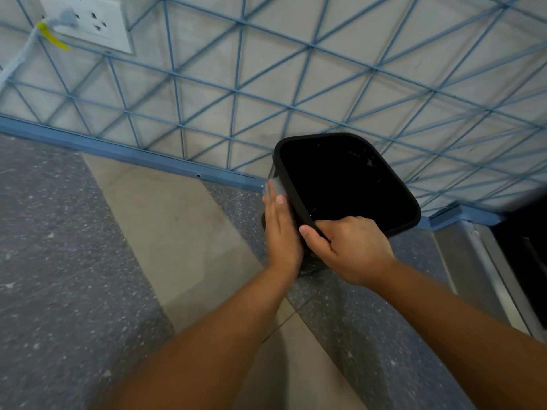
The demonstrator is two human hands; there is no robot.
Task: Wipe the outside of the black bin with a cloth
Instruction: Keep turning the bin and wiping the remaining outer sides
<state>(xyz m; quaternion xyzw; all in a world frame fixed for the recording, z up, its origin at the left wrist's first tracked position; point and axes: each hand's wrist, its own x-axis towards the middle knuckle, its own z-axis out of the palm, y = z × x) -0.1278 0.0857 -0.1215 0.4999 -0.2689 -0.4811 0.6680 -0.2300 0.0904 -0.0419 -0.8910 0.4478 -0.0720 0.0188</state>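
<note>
1. At the far left, high on the wall, I see a white socket plate [88,22] with a grey plug in it; a pale cable [17,59] with a yellow tag [51,38] drops away toward the left edge.
2. A blue wire grid [236,93] covers the wall from left to right, and its blue bottom rail [124,152] runs along the line where wall meets floor.
3. The floor [74,232] is speckled grey with beige bands crossing it diagonally. All the floor left of my arms is bare, so that side gives me the widest room.
4. My left hand [281,232] lies flat with straight fingers against the left outer wall of the black bin [349,179], pressing a pale cloth [273,187] on it. Only a blurred bit of the cloth shows past the fingertips, just under the rim.
5. The bin stands on the floor close to the grid's rail, its open mouth tipped toward me. Its far rim overlaps the grid as I see it; I cannot tell whether they touch.
6. My right hand [349,250] grips the near rim of the bin, thumb curled over the edge on the outside, the fingers hidden inside.
7. To the right, a metal frame [479,261] with a dark opening stands near the bin, so space is tight on that side.
</note>
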